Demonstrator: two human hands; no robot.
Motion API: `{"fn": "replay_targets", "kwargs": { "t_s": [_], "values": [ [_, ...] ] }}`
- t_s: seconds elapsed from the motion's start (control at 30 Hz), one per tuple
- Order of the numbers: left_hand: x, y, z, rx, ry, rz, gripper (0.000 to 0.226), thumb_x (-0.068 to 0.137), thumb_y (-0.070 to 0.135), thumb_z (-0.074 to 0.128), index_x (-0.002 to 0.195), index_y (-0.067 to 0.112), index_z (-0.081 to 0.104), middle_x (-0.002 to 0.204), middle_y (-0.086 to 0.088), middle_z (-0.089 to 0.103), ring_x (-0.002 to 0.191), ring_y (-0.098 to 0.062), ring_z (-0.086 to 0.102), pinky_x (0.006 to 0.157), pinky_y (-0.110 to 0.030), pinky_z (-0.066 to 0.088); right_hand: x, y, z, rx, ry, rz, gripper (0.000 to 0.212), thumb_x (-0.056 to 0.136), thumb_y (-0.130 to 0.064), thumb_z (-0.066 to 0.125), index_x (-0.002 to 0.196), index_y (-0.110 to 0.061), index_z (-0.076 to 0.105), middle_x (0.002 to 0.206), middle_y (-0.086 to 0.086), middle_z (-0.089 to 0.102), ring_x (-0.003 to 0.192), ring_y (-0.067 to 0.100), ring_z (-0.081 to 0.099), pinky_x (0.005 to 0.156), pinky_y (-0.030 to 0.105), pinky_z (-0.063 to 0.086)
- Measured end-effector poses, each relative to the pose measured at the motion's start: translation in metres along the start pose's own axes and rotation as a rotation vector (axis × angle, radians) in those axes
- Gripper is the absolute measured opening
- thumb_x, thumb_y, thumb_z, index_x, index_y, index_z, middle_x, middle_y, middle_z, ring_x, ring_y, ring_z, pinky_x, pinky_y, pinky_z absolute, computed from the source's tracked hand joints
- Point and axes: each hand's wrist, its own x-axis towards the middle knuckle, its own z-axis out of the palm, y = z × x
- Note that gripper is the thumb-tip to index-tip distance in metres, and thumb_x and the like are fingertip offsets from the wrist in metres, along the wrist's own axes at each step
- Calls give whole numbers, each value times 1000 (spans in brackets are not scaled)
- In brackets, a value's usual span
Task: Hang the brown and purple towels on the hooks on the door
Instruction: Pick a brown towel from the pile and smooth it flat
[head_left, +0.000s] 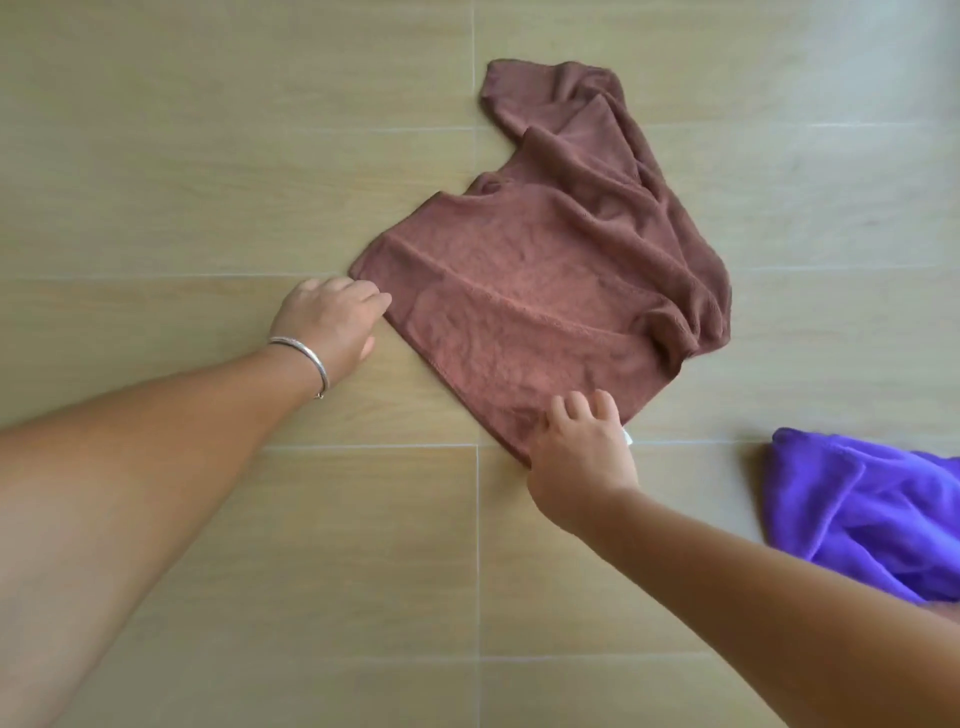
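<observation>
— head view first: what have my hands got?

— my left hand (332, 319) is at the left corner of the brown towel (540, 291), fingers curled down, fingertips (376, 301) touching the cloth at its edge. whether that corner is actually pinched, i cannot tell; the fingers hide it. my right hand (579, 457) is on the near corner of the same towel, fingers bent and pressing on the fabric, thumb at the hem. it looks like a narrow grip on the cloth, but the underside is hidden, so i cannot say it is closed on it.

— anything on the wrists?

— a thin silver bracelet (306, 358) on my left wrist. both forearms are bare and reach in from the bottom of the frame.

— and where is the brown towel?

— on the floor (208, 156), tan tiles with pale grout lines. the near half lies fairly flat between my two hands, and the far half is bunched into folds running away and to the right. a small white tag (627, 436) shows just beside my right hand.

— the purple one?

— the purple towel (872, 509) is crumpled on the floor at the right edge, apart from the brown towel, partly behind my right forearm and cut off by the frame.
</observation>
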Motion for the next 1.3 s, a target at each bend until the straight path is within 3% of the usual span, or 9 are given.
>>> {"fn": "replay_targets", "kwargs": {
  "t_s": [0.13, 0.27, 0.43, 0.53, 0.67, 0.83, 1.0, 1.13, 1.3],
  "values": [
    [43, -19, 16, 56, 116, 124, 41, 75, 2, 64, 115, 9, 65, 108, -9, 64, 98, -29, 61, 75, -41, 46, 14, -6, 12, -158, -25, -5, 40, 91, -21, 38, 124, -4, 54, 113, 20, 45, 103, 34, 37, 106, 63, 19],
    [60, -19, 14, 63, 169, 161, 19, 69, -2, 72, 87, 5, 73, 80, -14, 67, 71, -33, 65, 64, -41, 49, 19, -14, 15, -148, -85, 49, 46, 93, -30, 41, 127, -2, 52, 120, 23, 40, 108, 39, 37, 105, 69, 15],
    [47, -7, -4, 31, 31, 17, 11, 82, 10, 59, 91, 6, 63, 88, -15, 61, 84, -35, 61, 81, -41, 42, 22, 17, -2, 11, -2, 98, 32, 93, -8, 37, 116, -10, 59, 110, 14, 56, 102, 31, 53, 99, 51, 34],
    [9, 4, -25, -120, 40, -56, 13, 82, 13, 53, 94, 7, 56, 91, -16, 59, 81, -39, 60, 64, -39, 40, 4, 40, -21, 172, 64, 227, 29, 87, -11, 43, 108, -18, 62, 106, 4, 63, 100, 26, 59, 86, 38, 39],
    [-68, 6, -78, -177, -76, 62, 23, 89, 30, 60, 105, 15, 58, 93, -7, 67, 76, -33, 64, 59, -34, 39, -57, 54, -63, 208, 52, 262, 27, 80, -11, 44, 100, -18, 60, 99, 4, 64, 96, 27, 58, 82, 39, 38],
    [-159, 8, -183, -199, -136, 218, 24, 61, 23, 89, 71, 16, 69, 60, -4, 56, 42, -27, 54, 44, -24, 33, -149, 59, -143, 125, -77, 230, 32, 80, -8, 45, 105, -23, 55, 96, -1, 63, 93, 24, 57, 79, 38, 33],
    [-219, -2, -270, -323, -283, 17, 17, 75, 39, 78, 78, 29, 65, 69, 9, 56, 64, -23, 56, 55, -25, 32, -225, 52, -223, 72, -122, 173, 29, 77, -8, 45, 100, -25, 50, 89, -5, 62, 86, 21, 54, 72, 36, 24],
    [-215, -30, -330, -391, -308, -78, 20, 78, 52, 69, 80, 33, 62, 70, 17, 54, 71, -13, 54, 58, -25, 28, -237, 64, -292, 75, -72, 193, 25, 75, -7, 43, 92, -25, 44, 85, -4, 62, 84, 22, 54, 80, 36, 31],
    [-174, -71, -417, -428, -79, -237, 10, 79, 46, 70, 86, 39, 72, 85, 11, 71, 84, -21, 63, 62, -25, 35, -219, 92, -397, 74, 79, 263, 29, 77, -3, 45, 90, -24, 33, 92, -2, 66, 94, 23, 56, 83, 36, 32]
  ]
}}
